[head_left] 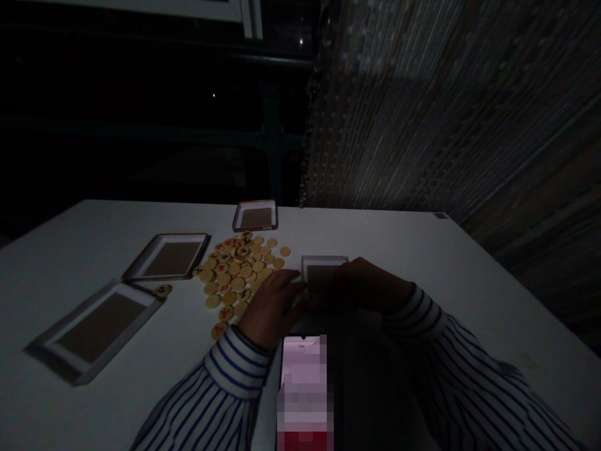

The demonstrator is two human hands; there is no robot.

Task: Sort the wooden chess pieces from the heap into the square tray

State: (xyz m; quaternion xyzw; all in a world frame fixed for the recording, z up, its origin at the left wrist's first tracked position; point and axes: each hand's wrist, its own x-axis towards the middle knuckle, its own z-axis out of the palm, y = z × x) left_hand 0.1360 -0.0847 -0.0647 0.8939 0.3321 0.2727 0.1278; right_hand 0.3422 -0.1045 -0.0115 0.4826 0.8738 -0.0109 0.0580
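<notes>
A small shallow box [325, 259] with a white rim and brown bottom lies before me on the white table. My left hand [275, 307] is at its left side, fingers bent around the near left edge. On the opposite side, my right hand [370, 285] grips the right edge, its fingertips mostly lost in shadow. Between the hands the near part of the box is too dark to make out. Left of it spreads a heap of round wooden xiangqi pieces [235, 275], some showing red or black characters, others blank side up.
A brown-rimmed tray [256, 216] sits behind the pieces. Farther left lie another brown-rimmed tray [171, 257] and a white-rimmed box part [96, 326], with a single piece [163, 290] beside them. A lit phone [304, 388] is below my hands. A bead curtain [399, 125] hangs behind.
</notes>
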